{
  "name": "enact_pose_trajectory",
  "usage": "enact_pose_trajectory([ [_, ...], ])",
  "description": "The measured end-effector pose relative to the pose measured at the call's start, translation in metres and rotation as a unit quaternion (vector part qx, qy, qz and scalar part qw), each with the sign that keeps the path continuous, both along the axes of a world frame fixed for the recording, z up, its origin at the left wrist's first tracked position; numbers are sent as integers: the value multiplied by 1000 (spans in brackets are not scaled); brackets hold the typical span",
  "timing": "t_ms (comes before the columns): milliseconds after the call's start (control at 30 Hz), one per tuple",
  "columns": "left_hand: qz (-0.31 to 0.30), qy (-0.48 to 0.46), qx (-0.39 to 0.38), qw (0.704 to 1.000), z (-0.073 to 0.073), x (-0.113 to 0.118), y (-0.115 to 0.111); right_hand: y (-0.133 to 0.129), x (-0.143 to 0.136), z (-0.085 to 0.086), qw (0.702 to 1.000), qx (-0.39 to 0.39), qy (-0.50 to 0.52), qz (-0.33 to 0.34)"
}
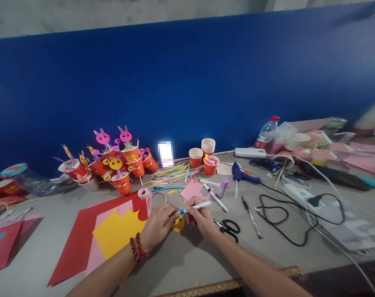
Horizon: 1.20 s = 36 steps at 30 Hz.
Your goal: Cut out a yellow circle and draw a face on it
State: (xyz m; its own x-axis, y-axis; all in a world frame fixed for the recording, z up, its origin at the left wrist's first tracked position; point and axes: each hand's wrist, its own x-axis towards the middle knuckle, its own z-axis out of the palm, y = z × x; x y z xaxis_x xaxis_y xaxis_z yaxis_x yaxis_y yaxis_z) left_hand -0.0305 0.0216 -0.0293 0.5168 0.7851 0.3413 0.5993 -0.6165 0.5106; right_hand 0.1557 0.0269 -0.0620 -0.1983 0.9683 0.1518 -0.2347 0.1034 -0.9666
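A white marker (200, 206) with a blue band lies across my right hand (202, 220), gripped between thumb and fingers. My left hand (158, 225), with red beads at its wrist, is closed at the marker's blue end. Its fingertips meet that end; whether a cap is in them I cannot make out. Just below, between the two hands, a yellow paper circle (178, 225) with drawn eyes rests on the table, partly covered by fingers. Yellow cut paper (119, 231) lies left of my left hand, over pink and red sheets. Black-handled scissors (230, 225) are right of my right hand.
Red paper cups (121, 183) with animal-face sticks stand back left. Thin coloured sticks (172, 175), a tape roll (157, 201), pink paper (193, 190) and a purple glue stick (223, 187) lie beyond my hands. Rightward are a pen (251, 217), a blue glue gun (244, 175) and black cable (288, 210).
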Motion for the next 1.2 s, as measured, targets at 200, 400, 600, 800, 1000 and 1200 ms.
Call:
enact_pose_trajectory([
  [200,-15,11,8,1000,7,6,-1,-6,-6,0,999,-17,30,-31],
  [400,-41,22,13,999,10,9,3,-6,-7,-7,997,-10,59,-46],
  [600,-26,35,28,999,5,13,1,-7,-7,-10,996,-17,65,-51],
  [800,-2,28,42,999,-4,0,12,4,-6,-7,1000,8,-12,-18],
  [1000,52,67,90,992,-6,-35,64,15,0,-14,990,60,-115,-63],
  [1200,54,131,114,983,-15,-26,87,7,15,7,930,222,-289,-59],
])
